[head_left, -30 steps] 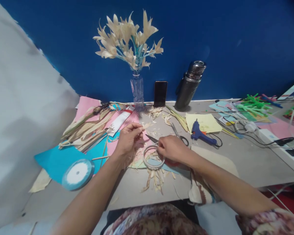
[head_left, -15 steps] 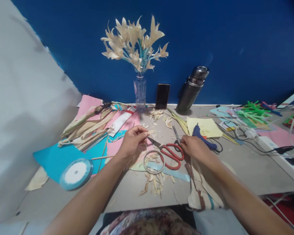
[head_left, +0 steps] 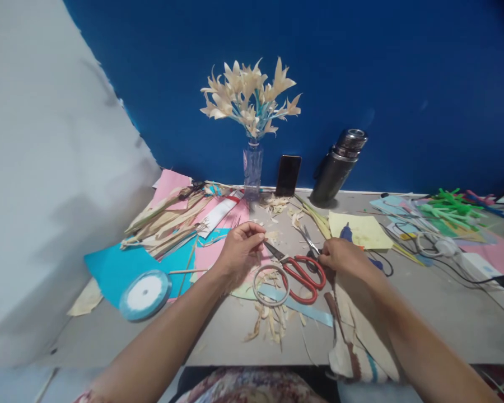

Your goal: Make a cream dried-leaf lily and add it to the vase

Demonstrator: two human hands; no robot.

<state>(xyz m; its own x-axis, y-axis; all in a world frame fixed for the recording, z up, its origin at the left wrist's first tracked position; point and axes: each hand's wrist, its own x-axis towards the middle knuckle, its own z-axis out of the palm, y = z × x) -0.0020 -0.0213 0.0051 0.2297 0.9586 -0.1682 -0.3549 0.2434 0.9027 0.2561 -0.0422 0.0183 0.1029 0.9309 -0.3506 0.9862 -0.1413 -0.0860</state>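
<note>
My left hand [head_left: 244, 246] is closed in a pinch over the middle of the table; what sits between its fingertips is too small to make out. My right hand [head_left: 345, 258] grips small dark-handled scissors [head_left: 311, 242], blades pointing up and left. Between my hands lie large red-handled scissors [head_left: 306, 279], their dark blades reaching toward my left fingertips. A pale ring, perhaps a tape roll [head_left: 256, 292], rests beside them over a light blue ribbon strip [head_left: 311, 312]. Pale husk scraps [head_left: 273, 324] are scattered in front.
Husk flowers [head_left: 252, 92] stand in a clear bottle [head_left: 252, 173] at the back, near a phone [head_left: 288, 175] and a flask [head_left: 338, 168]. Left are dried husks [head_left: 163, 224] and a ribbon spool [head_left: 145, 295]; right, a partly hidden blue glue gun [head_left: 346, 232] and power strip [head_left: 483, 271].
The whole view has shifted, so things appear farther right and lower. Both hands keep nearly the same pose. My right hand now covers more of the glue gun.
</note>
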